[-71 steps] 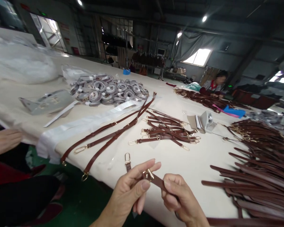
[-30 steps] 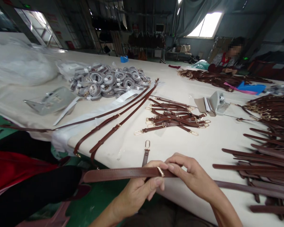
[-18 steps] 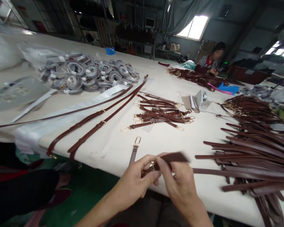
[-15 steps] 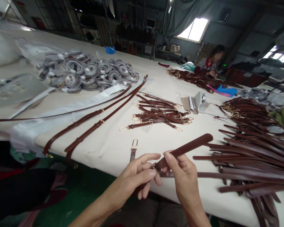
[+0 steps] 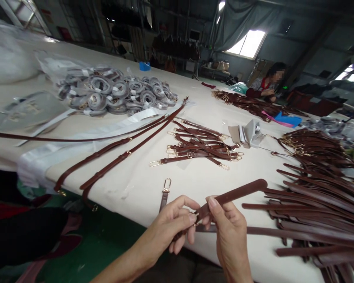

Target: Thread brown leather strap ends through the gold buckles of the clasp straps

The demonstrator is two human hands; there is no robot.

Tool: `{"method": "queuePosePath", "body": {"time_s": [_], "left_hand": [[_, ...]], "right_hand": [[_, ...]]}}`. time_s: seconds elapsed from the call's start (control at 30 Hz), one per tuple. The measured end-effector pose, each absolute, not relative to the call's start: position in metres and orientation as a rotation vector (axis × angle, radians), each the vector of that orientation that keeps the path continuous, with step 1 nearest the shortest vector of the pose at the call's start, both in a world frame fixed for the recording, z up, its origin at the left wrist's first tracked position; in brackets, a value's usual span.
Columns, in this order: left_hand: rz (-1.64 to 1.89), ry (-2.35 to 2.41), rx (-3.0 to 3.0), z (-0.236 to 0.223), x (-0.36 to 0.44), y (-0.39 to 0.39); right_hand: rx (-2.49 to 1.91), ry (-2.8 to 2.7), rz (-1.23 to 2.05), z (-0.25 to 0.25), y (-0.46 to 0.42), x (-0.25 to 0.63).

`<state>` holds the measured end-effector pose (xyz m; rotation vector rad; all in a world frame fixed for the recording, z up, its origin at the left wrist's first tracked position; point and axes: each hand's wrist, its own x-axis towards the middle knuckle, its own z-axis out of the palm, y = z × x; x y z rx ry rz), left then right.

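Note:
My left hand (image 5: 168, 226) and my right hand (image 5: 228, 236) both pinch a dark brown leather strap (image 5: 233, 198) above the table's front edge. Its free end rises to the right, and a small gold buckle (image 5: 196, 216) sits between my fingers. Part of the strap passes behind my left hand. Just beyond that hand, a short leather strap with a gold swivel clip (image 5: 165, 192) lies on the cream table (image 5: 129, 196). A fanned pile of brown leather straps (image 5: 309, 204) lies right of my right hand.
Long straps with gold fittings (image 5: 106, 157) and a heap of short clipped straps (image 5: 200, 147) lie on the table. Further back are wrapped strap coils (image 5: 115, 94) and a seated co-worker (image 5: 265, 86) behind more straps. The floor is green.
The strap has turned from lying level between my hands to rising right, its end swinging up. My hands have drawn closer, and the view has shifted slightly.

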<state>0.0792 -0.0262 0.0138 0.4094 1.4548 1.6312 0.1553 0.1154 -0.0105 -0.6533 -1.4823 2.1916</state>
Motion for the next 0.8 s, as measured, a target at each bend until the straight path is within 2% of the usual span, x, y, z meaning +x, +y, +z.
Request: {"method": "queuePosePath", "body": {"time_s": [0.2,0.37,0.47,0.63,0.7,0.8], "left_hand": [[1.571,1.441,0.422,0.013,0.075,-0.024],[1.592,1.475,0.398,0.011,0.077,-0.025],[1.618,1.522,0.384,0.005,0.080,-0.024],[1.694,1.564,0.275,-0.007,0.085,-0.017],[1.709,1.535,0.276,-0.008,0.086,-0.015],[1.626,1.516,0.371,-0.004,0.086,-0.018]], "right_hand": [[-0.638,-1.515,2.168,-0.010,0.117,0.152],[-0.669,-1.704,1.995,-0.003,0.116,0.157],[-0.628,-1.923,1.699,-0.002,0.110,0.162],[-0.043,-2.118,0.722,-0.014,0.091,0.162],[0.020,-2.080,0.650,-0.019,0.088,0.162],[-0.107,-2.079,0.797,-0.020,0.094,0.163]]}}
